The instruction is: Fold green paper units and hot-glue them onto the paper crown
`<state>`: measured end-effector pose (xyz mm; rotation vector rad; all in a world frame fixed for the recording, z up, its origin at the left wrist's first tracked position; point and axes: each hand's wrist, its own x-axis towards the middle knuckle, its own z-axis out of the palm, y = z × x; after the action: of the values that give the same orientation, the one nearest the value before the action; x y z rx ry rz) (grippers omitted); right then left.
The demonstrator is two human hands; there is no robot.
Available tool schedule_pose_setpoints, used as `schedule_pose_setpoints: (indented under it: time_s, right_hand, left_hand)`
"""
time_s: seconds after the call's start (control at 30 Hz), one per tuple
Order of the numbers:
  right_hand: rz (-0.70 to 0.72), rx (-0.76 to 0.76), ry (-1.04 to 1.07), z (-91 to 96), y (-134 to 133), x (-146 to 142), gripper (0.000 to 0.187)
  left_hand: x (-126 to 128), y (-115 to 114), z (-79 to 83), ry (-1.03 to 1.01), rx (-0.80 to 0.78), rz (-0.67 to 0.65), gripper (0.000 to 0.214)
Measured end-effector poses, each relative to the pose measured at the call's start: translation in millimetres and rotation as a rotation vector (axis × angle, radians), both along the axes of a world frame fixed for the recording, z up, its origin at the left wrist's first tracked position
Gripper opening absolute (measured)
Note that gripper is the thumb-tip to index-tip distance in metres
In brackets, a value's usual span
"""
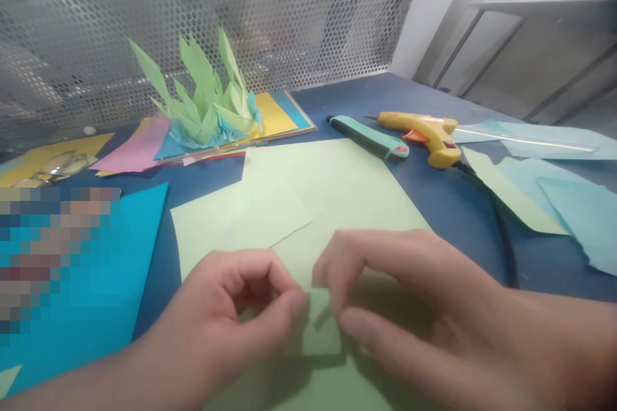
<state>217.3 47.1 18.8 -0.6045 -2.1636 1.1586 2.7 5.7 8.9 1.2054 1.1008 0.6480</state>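
A small folded piece of light green paper lies between my two hands, above larger green sheets. My left hand pinches its left side between thumb and curled fingers. At the right edge of the piece, my right hand has its thumb and bent fingers closed on the paper, with the palm arched over the sheet. Motion blurs the fingertips slightly, and part of the piece is hidden behind them.
Behind the sheets are a teal cutter knife and a yellow glue gun with a black cord. A green folded-paper plant stands on stacked coloured papers. Blue paper is at left, pale blue paper at right. A perforated metal panel rises behind.
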Motion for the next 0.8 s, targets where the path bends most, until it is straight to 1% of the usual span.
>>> schedule_pose_setpoints:
  time_s: [0.1,0.2,0.27,0.37,0.47,0.53,0.63,0.67,0.73,0.8]
  right_hand:
    - [-0.04,-0.099,-0.011,-2.7,0,-2,0.013]
    - [-0.031,-0.11,0.01,-7.2,0,-1,0.019]
    - [-0.009,-0.113,0.026,-9.0,0,0,0.022]
    - [0.034,-0.073,0.059,-9.3,-1,2,0.025]
    - [0.066,0.067,0.056,-7.5,-1,4,0.024]
    - [0.084,0.178,0.056,-5.4,1,5,0.02]
    - [0.063,0.35,0.076,-0.4,2,6,0.014]
    - [0.027,0.423,0.077,1.4,1,7,0.012]
    - [-0.04,0.552,0.021,4.0,-1,6,0.007]
    - [-0.065,0.642,-0.077,3.8,-3,5,0.01]
  left_hand:
    - [5,-4,3.3,0.127,0.074,0.026,0.019]
    - [8,-4,8.0,0.2,0.086,0.048,0.02]
    - [7,-3,8.2,0.2,0.086,0.03,0.02]
    - [4,-1,3.6,0.107,0.071,-0.035,0.021]
    - [1,0,0.0,0.046,0.062,-0.061,0.021]
    - [1,1,0.6,0.053,0.094,-0.065,0.016]
    - [1,3,3.0,0.02,0.151,-0.05,0.011]
    - [1,4,3.0,-0.014,0.134,-0.033,0.011]
    - [0,5,1.6,-0.105,0.038,0.026,0.01]
    - [-2,8,-1.2,-0.198,-0.061,0.105,0.009]
